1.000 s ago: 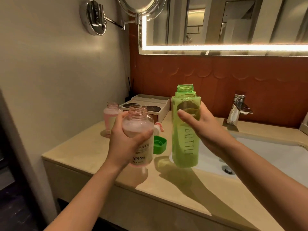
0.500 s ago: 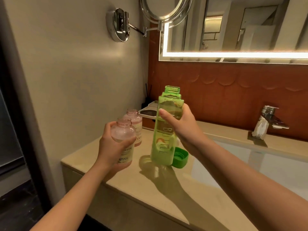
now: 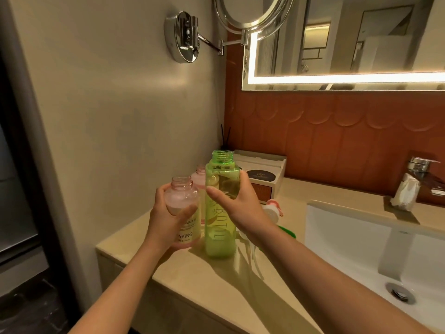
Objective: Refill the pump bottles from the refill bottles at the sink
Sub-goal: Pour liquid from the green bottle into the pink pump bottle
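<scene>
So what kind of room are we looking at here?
Probably a hotel bathroom, at the vanity: a white sink with a chrome tap, a backlit wall mirror with a swing-arm magnifying mirror beside it, and what looks like an amenities box on the counter.

Both bare forearms are extended forward, side by side. Left hand (image 3: 168,220) is wrapped round a pink bottle (image 3: 184,201), thumb across the front. Right hand (image 3: 240,208) is curled round a green bottle (image 3: 220,239), thumb forward.
</scene>
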Demonstrator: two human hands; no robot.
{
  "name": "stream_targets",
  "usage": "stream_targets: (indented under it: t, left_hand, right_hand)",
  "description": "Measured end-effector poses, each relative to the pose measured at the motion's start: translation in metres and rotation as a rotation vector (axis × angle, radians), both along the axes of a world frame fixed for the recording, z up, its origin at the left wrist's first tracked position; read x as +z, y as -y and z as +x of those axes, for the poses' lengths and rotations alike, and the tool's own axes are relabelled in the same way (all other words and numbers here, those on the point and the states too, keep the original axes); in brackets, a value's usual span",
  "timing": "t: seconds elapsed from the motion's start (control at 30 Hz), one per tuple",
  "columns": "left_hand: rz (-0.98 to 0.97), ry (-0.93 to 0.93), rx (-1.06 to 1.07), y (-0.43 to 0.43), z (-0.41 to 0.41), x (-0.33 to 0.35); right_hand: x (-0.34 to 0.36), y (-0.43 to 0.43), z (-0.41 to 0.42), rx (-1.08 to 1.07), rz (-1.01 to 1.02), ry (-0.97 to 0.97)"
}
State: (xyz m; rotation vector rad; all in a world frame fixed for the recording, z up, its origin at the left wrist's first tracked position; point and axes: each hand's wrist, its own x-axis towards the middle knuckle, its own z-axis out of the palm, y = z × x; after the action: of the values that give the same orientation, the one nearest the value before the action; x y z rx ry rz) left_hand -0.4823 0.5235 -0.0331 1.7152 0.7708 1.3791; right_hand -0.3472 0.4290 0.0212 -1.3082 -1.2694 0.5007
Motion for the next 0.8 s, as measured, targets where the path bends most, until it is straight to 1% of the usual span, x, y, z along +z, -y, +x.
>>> stream_targets:
  t: [0.13,0.3,0.37,0.43,0.53,0.6,0.73,0.8]
  left_hand:
    - [0.006,-0.02,-0.041,-0.007,-0.002,0.0]
    - [0.013,-0.064,-0.084,-0.011,-0.006,0.004]
    - [0.001,-0.077,-0.078,-0.011,-0.007,0.006]
    - [0.011,-0.071,-0.025,-0.009,-0.007,0.008]
    - [0.083,-0.018,0.102,0.004,-0.006,0.01]
    - [0.128,0.028,0.144,0.018,-0.005,0.013]
    - [0.233,0.067,0.122,0.053,-0.002,0.02]
    - [0.265,0.069,0.058,0.075,0.003,0.026]
  right_hand:
    - [-0.001,-0.006,0.001,0.006,-0.003,0.035]
    - [0.002,-0.008,0.004,0.039,-0.042,0.02]
    - [0.003,-0.004,0.006,0.037,-0.064,0.023]
    - [0.005,0.004,0.008,-0.001,-0.078,0.034]
    - [0.008,0.018,0.015,-0.082,-0.069,0.059]
    - [0.009,0.031,0.021,-0.13,-0.055,0.054]
    - [0.008,0.067,0.034,-0.19,-0.041,-0.007]
    - [0.007,0.091,0.041,-0.198,-0.045,-0.03]
